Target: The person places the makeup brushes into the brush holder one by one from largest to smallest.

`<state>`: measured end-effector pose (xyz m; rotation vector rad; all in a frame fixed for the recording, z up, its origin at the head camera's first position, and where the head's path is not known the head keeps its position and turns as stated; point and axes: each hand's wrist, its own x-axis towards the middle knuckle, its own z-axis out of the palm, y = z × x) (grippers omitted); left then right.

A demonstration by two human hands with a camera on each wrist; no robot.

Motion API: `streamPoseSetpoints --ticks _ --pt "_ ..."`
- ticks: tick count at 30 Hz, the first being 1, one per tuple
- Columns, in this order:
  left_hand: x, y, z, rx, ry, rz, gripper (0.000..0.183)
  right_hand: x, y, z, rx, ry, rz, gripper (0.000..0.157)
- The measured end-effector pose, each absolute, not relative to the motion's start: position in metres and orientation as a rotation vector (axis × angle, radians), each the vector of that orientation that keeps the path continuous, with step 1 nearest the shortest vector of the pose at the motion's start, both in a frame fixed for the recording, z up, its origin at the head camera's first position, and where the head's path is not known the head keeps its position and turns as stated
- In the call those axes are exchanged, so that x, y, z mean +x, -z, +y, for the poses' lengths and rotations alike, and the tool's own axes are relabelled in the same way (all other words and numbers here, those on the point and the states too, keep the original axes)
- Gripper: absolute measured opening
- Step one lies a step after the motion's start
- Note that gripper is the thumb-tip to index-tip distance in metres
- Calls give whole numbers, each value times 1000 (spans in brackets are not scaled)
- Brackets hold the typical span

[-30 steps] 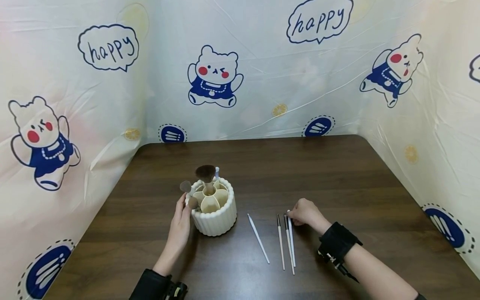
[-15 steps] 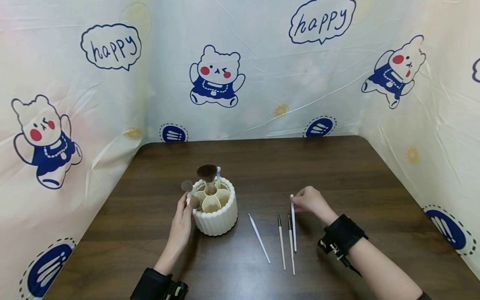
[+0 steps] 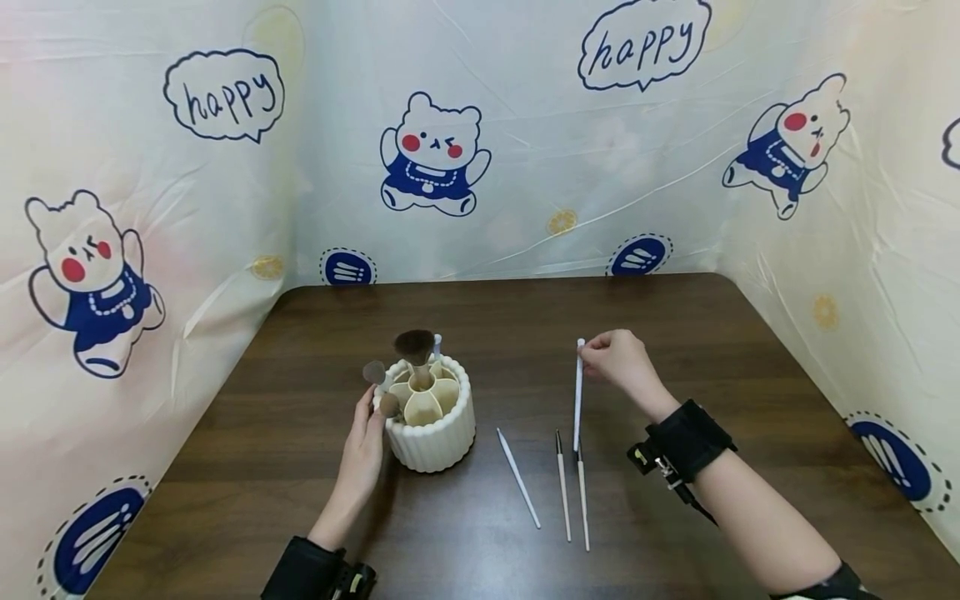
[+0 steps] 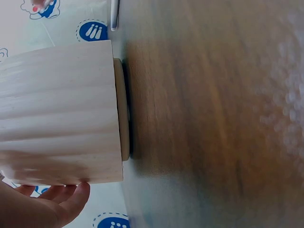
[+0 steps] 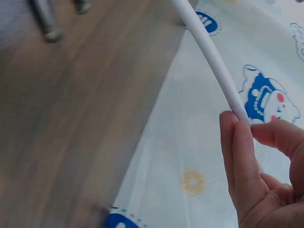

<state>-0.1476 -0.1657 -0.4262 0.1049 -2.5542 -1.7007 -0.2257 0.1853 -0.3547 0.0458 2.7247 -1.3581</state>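
"What is the right hand doing?"
"Its fingers are pinching a white stick by the far end, at three o'clock from the cream holder."
"And the left hand?"
"Its relaxed fingers are touching the holder at nine o'clock. Two brushes and another stick are lying on the surface at four."

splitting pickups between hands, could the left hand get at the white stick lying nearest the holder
Probably yes, but not straight across: the left hand rests against the left side of the holder, which stands between it and the white stick. Passing round the holder's near side looks free.
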Motion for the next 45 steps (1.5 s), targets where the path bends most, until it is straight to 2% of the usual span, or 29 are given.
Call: streamPoseSetpoints --ticks 15,23,34,45 --pt "-147 426 -166 94 1686 -2556 53 -227 313 135 -211 1635 2823 22" --pt "-147 428 -167 85 1691 -2555 54 -227 303 103 -280 1876 2783 21" --pt "-147 425 -166 99 1704 -2568 54 -225 315 72 -345 2163 2612 17" --pt "-147 425 -165 114 1716 -2559 55 -225 336 52 -419 2053 2655 15"
